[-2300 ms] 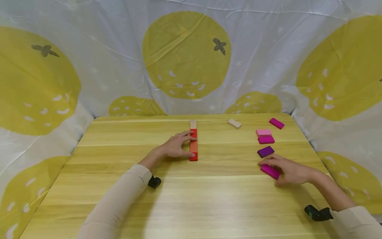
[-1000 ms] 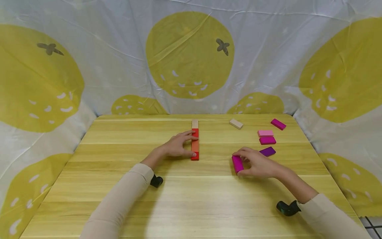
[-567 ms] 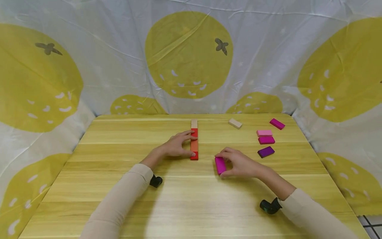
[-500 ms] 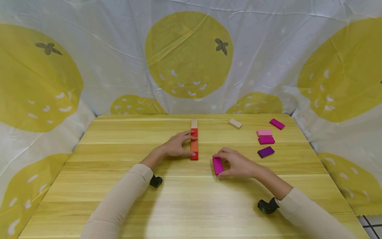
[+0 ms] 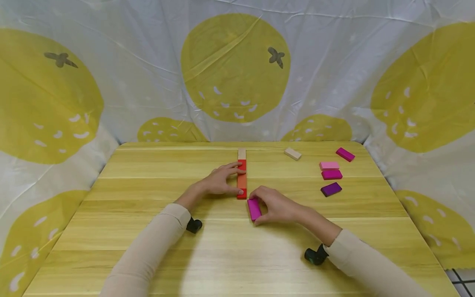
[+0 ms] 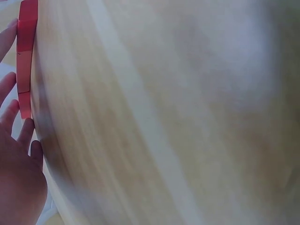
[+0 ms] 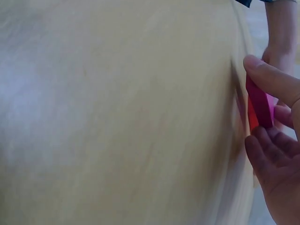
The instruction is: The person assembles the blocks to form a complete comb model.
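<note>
In the head view, a straight row of small blocks runs away from me: a red block [image 5: 242, 197] nearest, an orange block [image 5: 242, 181], another red block [image 5: 243, 162], and a beige block [image 5: 242, 154] farthest. My left hand [image 5: 218, 182] rests along the row, thumb on the near red block and fingers extended over the far red one. Just right of the row's near end, my right hand [image 5: 279, 206] pinches a magenta block [image 5: 254, 209] between thumb and fingers. The right wrist view also shows this magenta block, tilted, beside a red block [image 7: 253, 117].
On the wooden table [image 5: 222, 255], a loose beige block [image 5: 292, 154] lies at the back. Farther right are a magenta block [image 5: 345, 154], a pink block [image 5: 329, 166] touching another magenta block [image 5: 332, 175], and a purple block [image 5: 331, 189]. A patterned cloth [image 5: 323, 62] surrounds the table.
My right hand has taken up the magenta block from the right side and carried it left to near the row's near end. The left hand has stayed on the row.
</note>
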A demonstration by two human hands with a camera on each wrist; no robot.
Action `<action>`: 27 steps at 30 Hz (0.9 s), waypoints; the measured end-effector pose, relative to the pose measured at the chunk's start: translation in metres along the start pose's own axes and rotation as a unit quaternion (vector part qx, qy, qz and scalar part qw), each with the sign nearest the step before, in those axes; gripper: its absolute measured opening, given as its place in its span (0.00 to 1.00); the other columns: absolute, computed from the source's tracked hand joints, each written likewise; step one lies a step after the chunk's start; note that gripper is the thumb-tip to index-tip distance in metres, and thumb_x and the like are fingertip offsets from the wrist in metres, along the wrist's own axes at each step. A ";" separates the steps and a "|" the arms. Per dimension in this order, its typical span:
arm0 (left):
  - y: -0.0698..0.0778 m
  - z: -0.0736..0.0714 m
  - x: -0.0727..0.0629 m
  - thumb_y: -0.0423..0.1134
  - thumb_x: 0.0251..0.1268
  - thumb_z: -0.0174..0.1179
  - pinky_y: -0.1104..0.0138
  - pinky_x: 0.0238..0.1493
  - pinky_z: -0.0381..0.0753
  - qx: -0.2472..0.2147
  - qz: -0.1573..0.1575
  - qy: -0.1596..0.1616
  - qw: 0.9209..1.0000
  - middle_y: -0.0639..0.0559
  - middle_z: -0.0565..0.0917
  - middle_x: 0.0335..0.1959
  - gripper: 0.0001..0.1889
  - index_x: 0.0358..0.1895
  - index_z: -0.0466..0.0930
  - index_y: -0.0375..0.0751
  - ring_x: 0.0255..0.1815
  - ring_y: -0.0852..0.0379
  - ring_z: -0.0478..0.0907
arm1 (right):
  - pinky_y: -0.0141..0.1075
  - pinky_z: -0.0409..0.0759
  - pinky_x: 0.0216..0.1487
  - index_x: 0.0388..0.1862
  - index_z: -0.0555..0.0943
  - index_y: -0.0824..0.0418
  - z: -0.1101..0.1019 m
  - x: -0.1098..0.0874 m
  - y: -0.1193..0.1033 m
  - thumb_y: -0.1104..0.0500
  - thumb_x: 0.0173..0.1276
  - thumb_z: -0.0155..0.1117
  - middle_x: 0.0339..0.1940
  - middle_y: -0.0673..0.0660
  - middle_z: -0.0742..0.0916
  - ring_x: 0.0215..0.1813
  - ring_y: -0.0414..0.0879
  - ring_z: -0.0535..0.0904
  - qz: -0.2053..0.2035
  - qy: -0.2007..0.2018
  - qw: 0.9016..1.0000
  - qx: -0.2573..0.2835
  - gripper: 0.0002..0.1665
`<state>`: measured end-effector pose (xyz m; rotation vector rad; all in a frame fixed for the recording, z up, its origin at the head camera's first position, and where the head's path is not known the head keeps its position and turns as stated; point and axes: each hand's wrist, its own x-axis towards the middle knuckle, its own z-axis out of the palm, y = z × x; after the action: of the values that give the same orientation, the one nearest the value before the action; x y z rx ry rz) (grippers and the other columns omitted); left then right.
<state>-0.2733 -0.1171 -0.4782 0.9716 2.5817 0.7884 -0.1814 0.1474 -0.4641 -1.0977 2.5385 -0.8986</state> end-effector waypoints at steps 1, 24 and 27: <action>0.000 0.000 0.000 0.60 0.63 0.70 0.39 0.74 0.51 0.000 0.000 0.000 1.000 0.53 0.57 0.83 0.39 0.76 0.72 0.52 0.81 0.44 0.52 | 0.41 0.78 0.57 0.61 0.77 0.62 0.002 0.001 0.000 0.49 0.56 0.86 0.55 0.52 0.80 0.53 0.44 0.76 -0.002 0.001 1.000 -0.001 0.40; 0.000 0.000 0.000 0.61 0.62 0.69 0.39 0.73 0.52 0.002 -0.001 0.001 1.000 0.52 0.57 0.82 0.40 0.76 0.72 0.51 0.81 0.43 0.53 | 0.39 0.77 0.56 0.63 0.84 0.56 0.003 -0.004 0.007 0.50 0.68 0.76 0.54 0.49 0.83 0.53 0.43 0.78 -0.013 -0.006 1.000 -0.015 0.26; 0.001 0.000 -0.001 0.61 0.63 0.69 0.38 0.73 0.52 0.003 -0.003 0.000 1.000 0.52 0.57 0.83 0.40 0.76 0.72 0.51 0.81 0.43 0.53 | 0.38 0.77 0.58 0.62 0.84 0.56 0.005 -0.002 0.006 0.50 0.70 0.75 0.54 0.48 0.83 0.54 0.42 0.78 -0.019 -0.002 0.999 -0.026 0.25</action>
<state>-0.2723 -0.1173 -0.4777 0.9644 2.5870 0.7804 -0.1813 0.1498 -0.4720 -1.1641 2.5593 -0.8436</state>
